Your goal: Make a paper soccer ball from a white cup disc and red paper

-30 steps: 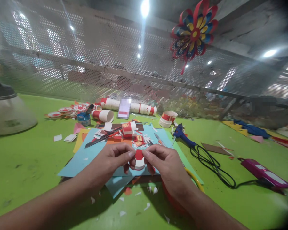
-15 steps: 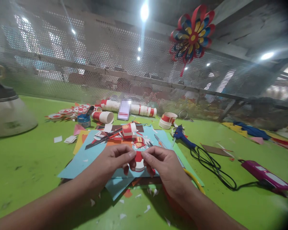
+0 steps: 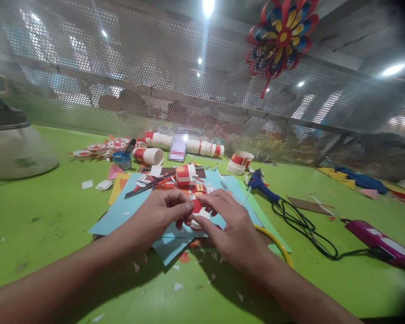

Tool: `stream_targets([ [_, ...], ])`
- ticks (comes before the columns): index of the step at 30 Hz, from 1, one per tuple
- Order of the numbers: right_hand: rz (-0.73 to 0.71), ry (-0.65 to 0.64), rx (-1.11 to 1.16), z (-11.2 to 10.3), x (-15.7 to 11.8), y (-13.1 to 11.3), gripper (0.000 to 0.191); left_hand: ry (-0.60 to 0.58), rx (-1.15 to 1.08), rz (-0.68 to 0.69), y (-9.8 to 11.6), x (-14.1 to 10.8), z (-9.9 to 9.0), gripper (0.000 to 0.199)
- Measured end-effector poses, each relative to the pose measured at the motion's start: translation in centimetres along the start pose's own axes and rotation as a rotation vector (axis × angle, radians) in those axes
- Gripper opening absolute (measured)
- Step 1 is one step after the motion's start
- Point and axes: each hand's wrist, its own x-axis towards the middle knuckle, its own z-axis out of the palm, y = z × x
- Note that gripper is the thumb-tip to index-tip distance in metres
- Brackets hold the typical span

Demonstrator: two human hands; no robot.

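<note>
In front of me, my left hand (image 3: 168, 209) pinches the left side of a small red and white paper piece (image 3: 196, 207) between thumb and fingertips. My right hand (image 3: 227, 220) is at its other side, thumb along the lower white part and fingers over the upper edge. Both hands are above a stack of light blue paper sheets (image 3: 119, 216). Just beyond the fingers lie a red paper roll section (image 3: 185, 174), a smaller red and gold piece (image 3: 200, 190) and a long dark blade-like tool (image 3: 145, 188). A curved yellow handle (image 3: 278, 243) shows beside my right wrist.
A blue glue gun (image 3: 261, 184) lies right, its black cord near a purple power unit (image 3: 380, 240). Behind are red-white paper tubes (image 3: 205, 148), a blue jar (image 3: 122, 160) and red-white paper discs (image 3: 118, 144). A large translucent container (image 3: 20, 153) stands left. Paper scraps dot the green table (image 3: 54, 252).
My right hand's thumb has moved down and left across the piece, and its fingers have spread from the thumb. My left hand keeps its pinch. The whole view has shifted slightly.
</note>
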Motion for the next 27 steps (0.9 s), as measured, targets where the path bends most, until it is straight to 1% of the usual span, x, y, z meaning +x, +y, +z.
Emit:
stream_targets([
  [3,-0.069,0.023,-0.041,-0.1,-0.1,0.2,0.026,-0.012,0.006,0.008,0.1,0.0,0.1,0.022],
  [6,-0.118,0.018,-0.066,-0.3,0.0,0.1,0.028,-0.013,0.013,0.012,0.1,0.0,0.1,0.019],
  [10,-0.173,-0.020,-0.113,-0.6,0.1,-0.2,0.019,-0.046,0.010,0.016,0.0,-0.2,0.1,0.016],
  [13,-0.197,-0.015,-0.112,-0.9,0.2,-0.3,0.017,-0.043,0.010,0.037,0.0,-0.2,-0.3,0.020],
  [15,-0.185,0.020,-0.094,-1.1,0.3,-0.2,0.016,0.003,0.018,0.069,0.1,0.0,-0.8,0.025],
  [17,-0.146,0.059,-0.088,-1.1,0.5,0.1,0.014,0.083,0.052,0.090,0.2,0.4,-1.5,0.025],
  [20,-0.099,0.086,-0.112,-1.1,0.8,0.8,0.012,0.187,0.196,0.043,0.2,1.2,-2.4,0.025],
  [24,-0.055,0.107,-0.124,-0.9,1.3,2.1,0.007,0.207,0.335,-0.023,-0.1,2.1,-3.3,0.024],
  [27,-0.016,0.102,-0.118,-0.7,1.5,2.9,0.004,0.166,0.430,-0.060,-0.3,2.7,-3.9,0.024],
])
